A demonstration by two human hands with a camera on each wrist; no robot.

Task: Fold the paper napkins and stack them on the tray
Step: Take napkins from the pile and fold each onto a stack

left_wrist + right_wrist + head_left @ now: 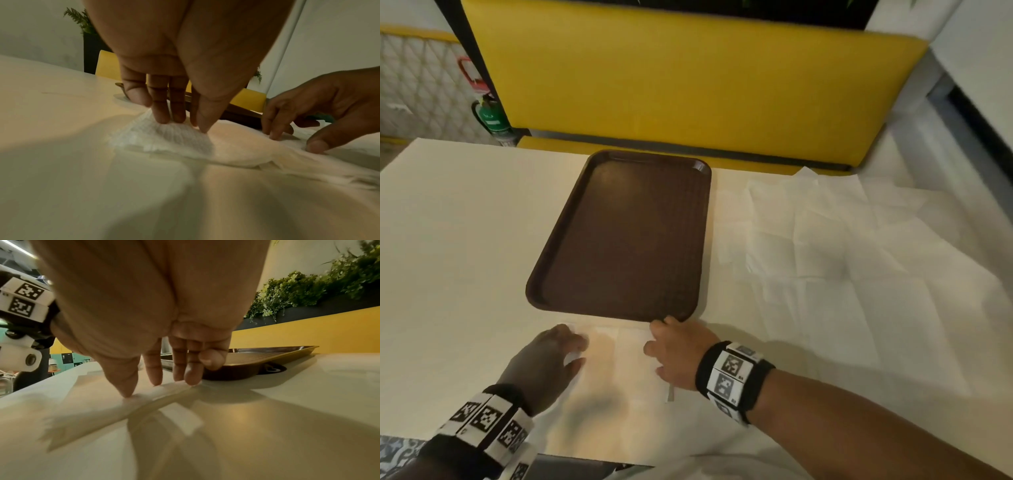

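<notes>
The napkin (619, 359) lay flat on the table (465, 222) between the two hands, just short of the tray's (619, 236) near rim. The left hand (548, 366) had straight fingers (162, 112) pressing down on its left edge, where the paper had bunched into small ridges. The right hand (674, 349) pressed the opposite edge with flat fingertips (153, 371), nothing gripped by either; a folded lip stood up slightly under them.

From where I stood, that bunching was the worry: thin tissue dragged under a pressing finger could tear or crease crooked, and the fold would come out lopsided. The right hand's far finger looked to be touching the tray's corner, so a push forward might nudge the tray or ride the napkin up against its rim.

Beyond the right hand, more napkins (842, 240) lay spread open and overlapping; a careless sweep of that forearm could scatter them. The tray held nothing yet, so the stack hadn't begun.
</notes>
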